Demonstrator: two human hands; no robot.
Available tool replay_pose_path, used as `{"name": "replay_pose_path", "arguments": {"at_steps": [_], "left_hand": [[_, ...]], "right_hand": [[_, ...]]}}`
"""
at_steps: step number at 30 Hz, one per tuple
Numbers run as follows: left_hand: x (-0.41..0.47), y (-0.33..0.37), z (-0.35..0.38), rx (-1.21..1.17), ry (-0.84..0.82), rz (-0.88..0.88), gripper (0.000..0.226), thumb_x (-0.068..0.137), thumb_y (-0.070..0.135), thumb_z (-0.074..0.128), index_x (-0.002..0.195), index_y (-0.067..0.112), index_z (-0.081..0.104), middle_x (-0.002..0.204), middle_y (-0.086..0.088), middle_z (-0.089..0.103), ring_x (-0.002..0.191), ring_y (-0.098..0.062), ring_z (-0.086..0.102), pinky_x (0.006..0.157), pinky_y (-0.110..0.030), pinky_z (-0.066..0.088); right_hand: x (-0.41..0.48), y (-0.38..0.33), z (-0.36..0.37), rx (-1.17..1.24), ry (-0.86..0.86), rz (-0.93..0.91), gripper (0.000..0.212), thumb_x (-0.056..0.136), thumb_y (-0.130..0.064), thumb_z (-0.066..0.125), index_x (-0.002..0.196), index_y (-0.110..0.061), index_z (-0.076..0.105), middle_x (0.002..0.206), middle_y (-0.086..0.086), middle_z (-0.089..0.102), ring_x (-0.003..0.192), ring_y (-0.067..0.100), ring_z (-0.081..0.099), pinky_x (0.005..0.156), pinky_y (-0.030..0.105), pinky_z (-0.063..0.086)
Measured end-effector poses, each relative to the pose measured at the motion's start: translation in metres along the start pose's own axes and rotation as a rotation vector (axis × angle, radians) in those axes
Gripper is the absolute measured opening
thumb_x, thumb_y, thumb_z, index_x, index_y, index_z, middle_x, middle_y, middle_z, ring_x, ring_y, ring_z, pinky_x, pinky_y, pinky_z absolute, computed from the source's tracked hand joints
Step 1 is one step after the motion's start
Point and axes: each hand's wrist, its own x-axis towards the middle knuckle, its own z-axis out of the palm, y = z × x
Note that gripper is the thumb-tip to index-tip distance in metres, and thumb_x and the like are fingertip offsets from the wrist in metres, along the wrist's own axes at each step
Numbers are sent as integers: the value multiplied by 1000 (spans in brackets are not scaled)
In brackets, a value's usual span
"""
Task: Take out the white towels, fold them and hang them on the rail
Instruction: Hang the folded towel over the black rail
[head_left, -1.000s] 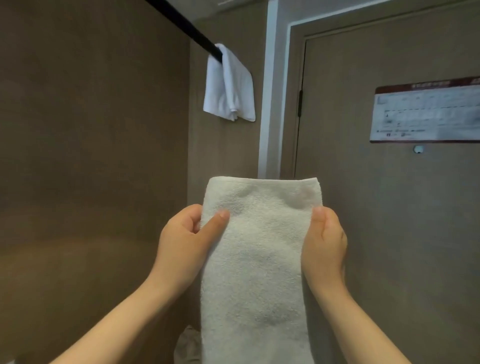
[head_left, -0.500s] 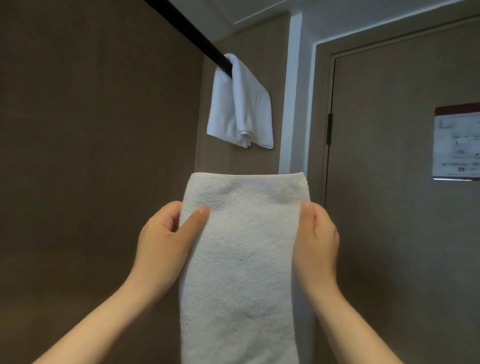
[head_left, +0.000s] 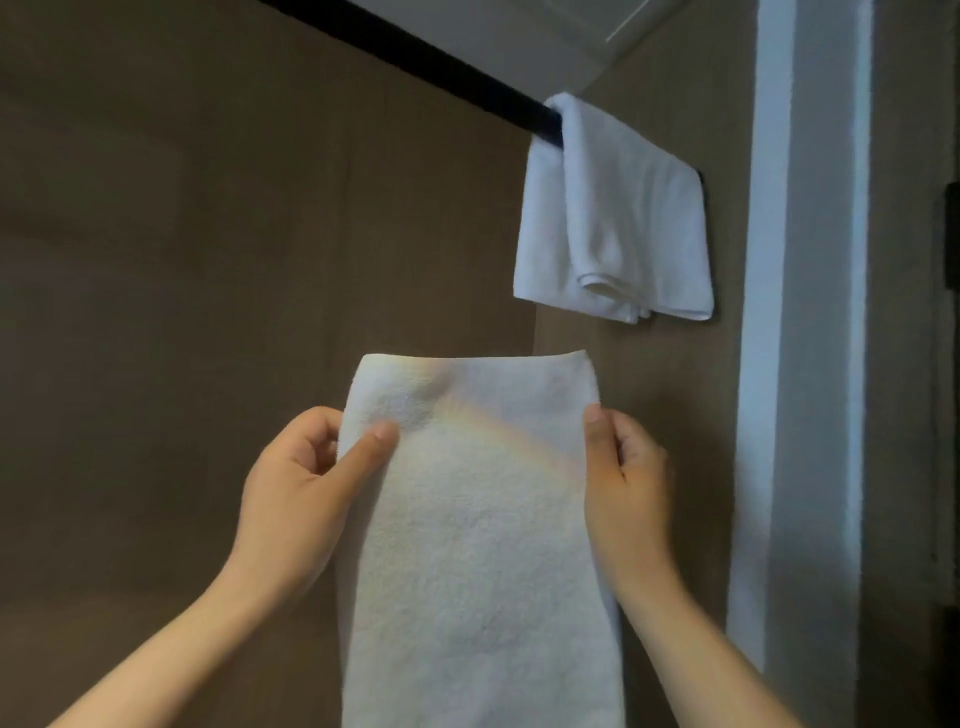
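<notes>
White towels two, one folded towel pinched by left hand and right hand, one hung towel on rail

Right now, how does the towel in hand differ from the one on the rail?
The held towel is pinched at its side edges by the left hand and right hand, below the rail. The hung towel drapes over the rail, untouched. The held towel is a flat, even strip. The hung towel is bunched, with uneven layers at its lower edge. Both are white and folded.
</notes>
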Motion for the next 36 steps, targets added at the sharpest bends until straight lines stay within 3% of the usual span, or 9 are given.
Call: {"name": "replay_pose_path", "arguments": {"at_steps": [4, 6, 10, 16, 23, 26, 29, 33, 36], "left_hand": [[-5, 14, -2, 82, 139, 7, 35, 77, 51, 68, 71, 16, 61, 70, -13, 62, 57, -12, 52, 53, -28, 40], [-9, 21, -4, 110, 187, 14, 34, 80, 47, 72, 72, 16, 60, 70, -15, 62, 58, -13, 52, 54, -30, 39], [-10, 42, -9, 179, 232, 43, 30, 83, 39, 72, 73, 13, 60, 63, -2, 58, 57, -10, 49, 54, -27, 38], [3, 66, -15, 234, 282, 99, 41, 74, 56, 65, 75, 15, 61, 60, 5, 54, 55, -8, 46, 51, -25, 36], [14, 76, -26, 304, 233, 212, 31, 79, 52, 71, 85, 24, 60, 64, 3, 65, 53, -7, 54, 46, -18, 41], [22, 80, -25, 394, 294, 270, 40, 73, 54, 72, 99, 37, 46, 73, 4, 71, 54, -12, 62, 49, -20, 47], [30, 82, -25, 472, 260, 397, 39, 78, 43, 72, 98, 33, 40, 71, -3, 64, 52, -19, 53, 50, -24, 43], [43, 87, -23, 643, 157, 555, 17, 86, 22, 72, 83, 29, 56, 66, 27, 53, 55, 2, 44, 50, -8, 31], [57, 91, -26, 532, 109, 518, 11, 83, 24, 74, 84, 28, 64, 69, 23, 59, 54, -4, 49, 54, -17, 41]], "right_hand": [[24, 15, 15, 84, -71, -24, 43, 101, -28, 49, 58, -26, 43, 49, -17, 46, 47, 1, 37, 48, 20, 29], [32, 20, 21, 102, -118, -29, 40, 101, -30, 49, 61, -24, 47, 50, -17, 48, 48, 4, 39, 51, 30, 32], [40, 18, 30, 158, -160, -77, 39, 101, -27, 48, 63, -21, 48, 53, -15, 50, 48, 3, 43, 46, 20, 29], [59, 3, 31, 217, -251, -137, 37, 100, -24, 50, 63, -18, 50, 48, -7, 39, 47, 6, 38, 45, 21, 25], [67, -2, 26, 100, -306, -196, 38, 98, -31, 49, 62, -22, 44, 48, -10, 46, 43, 7, 40, 43, 20, 25], [73, -13, 23, 44, -314, -175, 41, 99, -27, 50, 60, -19, 42, 44, -6, 36, 42, 7, 37, 44, 23, 27], [82, -22, 24, 155, -306, -58, 43, 99, -18, 53, 58, -10, 43, 45, -10, 30, 38, 5, 35, 39, 14, 27], [97, -21, 26, 198, -308, 9, 39, 99, -23, 53, 71, 1, 61, 44, 3, 51, 35, 5, 44, 40, 13, 34], [101, -24, 28, 224, -179, -17, 17, 97, -28, 56, 89, -13, 58, 56, 1, 64, 43, 5, 57, 47, 17, 42]]}}
